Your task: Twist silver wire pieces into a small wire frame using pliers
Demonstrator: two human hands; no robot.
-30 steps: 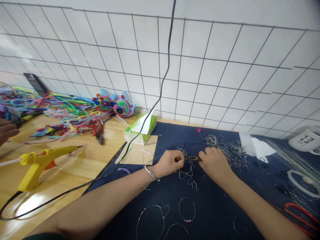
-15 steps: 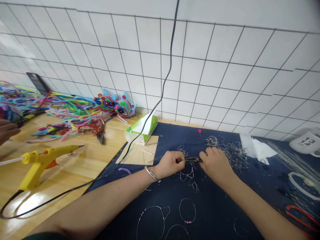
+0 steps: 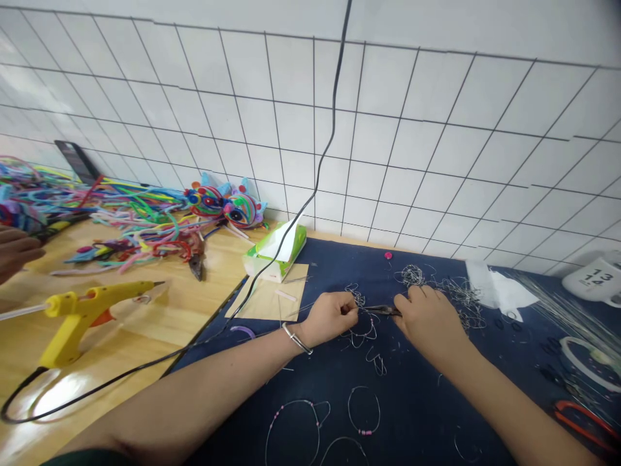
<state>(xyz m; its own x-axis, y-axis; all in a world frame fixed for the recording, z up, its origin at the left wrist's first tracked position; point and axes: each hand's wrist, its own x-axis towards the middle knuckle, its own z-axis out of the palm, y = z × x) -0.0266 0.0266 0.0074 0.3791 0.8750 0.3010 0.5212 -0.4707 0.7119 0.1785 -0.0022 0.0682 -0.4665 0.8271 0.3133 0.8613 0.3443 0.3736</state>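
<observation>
My left hand (image 3: 330,317) is closed in a pinch on a thin bent silver wire piece (image 3: 361,330) over the dark blue cloth (image 3: 417,414). A silver bangle sits on that wrist. My right hand (image 3: 429,317) is closed round small dark pliers (image 3: 381,310), whose tip points left at the wire between the two hands. More bent wire loops lie just below the hands. A tangle of silver wire (image 3: 449,291) lies behind my right hand.
Wire hoops with pink beads (image 3: 363,409) lie near me. A green tissue pack (image 3: 275,250), a yellow glue gun (image 3: 82,312) with black cord, coloured pipe cleaners (image 3: 121,220), pliers (image 3: 195,265), another person's hand (image 3: 14,249), a white mug (image 3: 596,279), red scissors (image 3: 585,421) surround.
My right hand with the pliers has shifted slightly right and nearer to me. The view has drifted a little; my left hand keeps its pinch.
</observation>
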